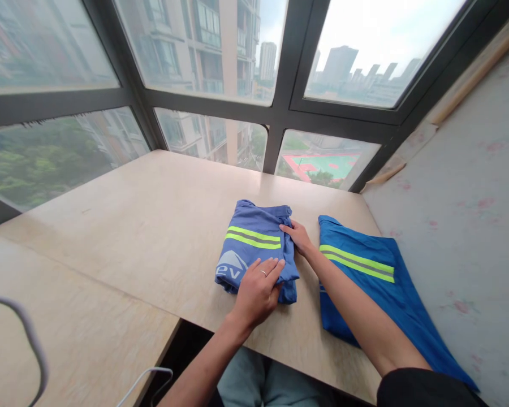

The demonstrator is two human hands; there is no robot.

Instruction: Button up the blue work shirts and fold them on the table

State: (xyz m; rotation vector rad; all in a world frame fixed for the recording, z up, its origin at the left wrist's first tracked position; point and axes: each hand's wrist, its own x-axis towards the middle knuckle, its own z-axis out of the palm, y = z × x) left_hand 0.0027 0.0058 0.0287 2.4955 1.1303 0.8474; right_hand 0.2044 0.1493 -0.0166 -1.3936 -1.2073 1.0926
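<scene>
A folded blue work garment (pixel 254 217) lies in front of me, with yellow-green and grey reflective strips and a pale printed logo on its top. My left hand (pixel 258 288) rests flat on its lower right part, fingers stretched over the cloth and a ring on one finger. At the garment's right edge, my right hand (pixel 297 236) grips the fold with fingertips on top; the rest of that grip is hidden. Beneath my right forearm a second, brighter blue garment (pixel 356 243) with similar strips lies spread, partly covered by the arm.
Both garments lie on a beige marbled ledge (pixel 152 226) below grey-framed windows (pixel 220 104). Floral wallpaper (pixel 462 237) borders the right side. White cables (pixel 34 339) show at lower left. A dark gap (pixel 186 342) opens at the ledge's front edge, above my legs.
</scene>
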